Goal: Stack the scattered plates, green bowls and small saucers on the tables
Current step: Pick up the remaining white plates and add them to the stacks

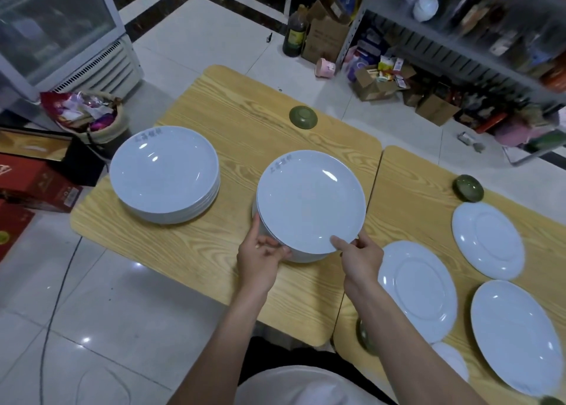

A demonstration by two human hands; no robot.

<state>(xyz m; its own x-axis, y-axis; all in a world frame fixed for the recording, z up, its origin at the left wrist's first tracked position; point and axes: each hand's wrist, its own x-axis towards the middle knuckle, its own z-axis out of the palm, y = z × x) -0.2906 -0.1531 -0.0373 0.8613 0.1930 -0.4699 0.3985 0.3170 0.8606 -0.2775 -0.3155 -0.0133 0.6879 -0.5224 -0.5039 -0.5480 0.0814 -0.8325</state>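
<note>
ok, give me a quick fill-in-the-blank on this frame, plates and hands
1. The left hand and right hand grip a plate stack on the ___ table.
2. The upside-down bowl behind it is ___ in colour.
3. The right table carries ___ large single plates.
Missing: left; green; three.

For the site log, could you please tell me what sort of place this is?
Probably a small restaurant or its storeroom: a stack of identical white plates, a glass-fronted chiller and cluttered stock shelves.
</note>
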